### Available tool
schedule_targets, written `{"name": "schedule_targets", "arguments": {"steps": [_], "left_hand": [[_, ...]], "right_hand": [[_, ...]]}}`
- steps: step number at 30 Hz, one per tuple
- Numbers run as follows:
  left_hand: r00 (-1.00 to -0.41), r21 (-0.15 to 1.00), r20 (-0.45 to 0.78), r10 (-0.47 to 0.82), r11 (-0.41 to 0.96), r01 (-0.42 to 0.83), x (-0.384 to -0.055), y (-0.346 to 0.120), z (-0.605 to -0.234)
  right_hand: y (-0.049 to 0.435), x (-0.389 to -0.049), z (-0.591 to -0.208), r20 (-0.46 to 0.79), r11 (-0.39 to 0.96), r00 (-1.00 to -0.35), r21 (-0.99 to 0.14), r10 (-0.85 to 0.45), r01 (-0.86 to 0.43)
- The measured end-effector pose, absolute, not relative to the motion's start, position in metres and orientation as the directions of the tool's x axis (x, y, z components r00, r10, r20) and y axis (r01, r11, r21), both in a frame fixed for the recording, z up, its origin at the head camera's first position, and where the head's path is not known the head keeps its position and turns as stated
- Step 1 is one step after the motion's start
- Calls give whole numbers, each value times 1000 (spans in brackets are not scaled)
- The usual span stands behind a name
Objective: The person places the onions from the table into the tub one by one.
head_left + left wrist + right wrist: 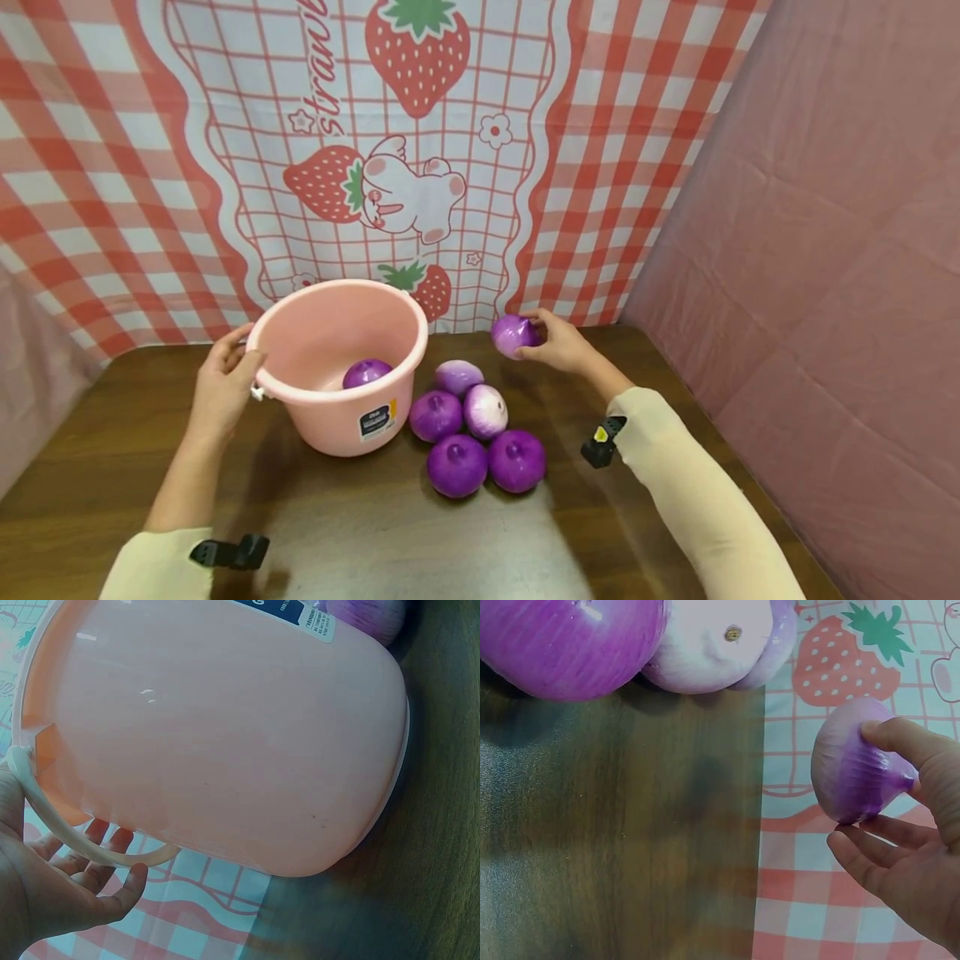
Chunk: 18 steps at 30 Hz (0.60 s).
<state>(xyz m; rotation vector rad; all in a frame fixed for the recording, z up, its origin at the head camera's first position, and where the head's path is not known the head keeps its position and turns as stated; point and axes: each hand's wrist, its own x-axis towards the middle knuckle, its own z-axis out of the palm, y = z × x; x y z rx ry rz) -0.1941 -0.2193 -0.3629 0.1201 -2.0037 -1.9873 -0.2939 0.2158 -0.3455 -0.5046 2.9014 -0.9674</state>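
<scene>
A pink plastic bucket (348, 425) stands on the left part of the table, with one purple onion (367, 372) inside. My left hand (222, 385) holds the bucket's left rim; in the left wrist view its fingers (97, 879) are by the pale curved handle (112, 857). To the right of the bucket, my right hand (557, 340) pinches another purple onion (514, 335) above the table, between thumb and fingers. Several onions (457, 466) lie in a cluster between the bucket and the right hand, one of them showing its pale root end (487, 412).
The dark wooden table (360, 533) ends at a hanging cloth (480, 192) with strawberries and red checks. A plain pink cloth (825, 250) hangs along the right side. Each sleeved forearm wears a small black camera, one on the left (251, 552) and one on the right (599, 450).
</scene>
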Motion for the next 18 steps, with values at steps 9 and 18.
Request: {"name": "schedule_targets", "arguments": {"steps": [9,18], "left_hand": [[-945,985,167,-281,7,172,-194,-219,-363],[-945,985,166,-282,-2,174,-192,-218,-362]], "right_hand": [[218,-290,-337,86,698,-942,-651,-325,-300],[217,-284,-328,73,650,-946,-709,-315,-271]]}}
